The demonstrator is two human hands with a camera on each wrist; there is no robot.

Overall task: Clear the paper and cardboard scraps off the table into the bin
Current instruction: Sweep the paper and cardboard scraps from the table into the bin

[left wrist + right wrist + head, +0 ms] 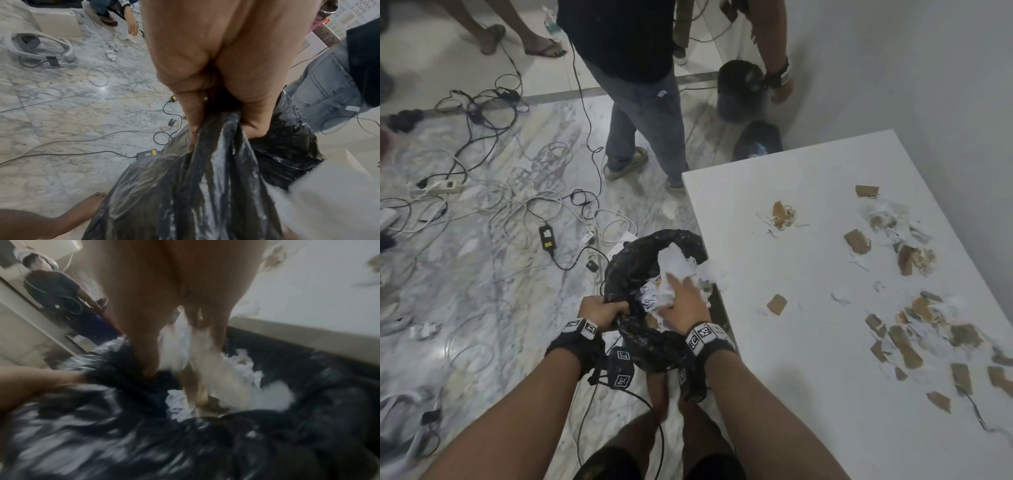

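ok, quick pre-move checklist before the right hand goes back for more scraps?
1. Left hand grips the black bin bag rim: ok.
2. Bag mouth open beside the table edge: ok.
3. Right hand emptied of white paper: cannot tell, blurred.
4. Cardboard scraps cleared from the table: not ok.
5. Paper shreds at the far end cleared: not ok.

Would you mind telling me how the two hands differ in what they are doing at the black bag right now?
The left hand is curled tight round the bunched rim of the black bag, while the right hand is inside the opening. The left hand holds only plastic, as the left wrist view confirms; the right hand is on a wad of white paper scraps. Whether it still grips them is blurred. Both wear wrist straps with markers.
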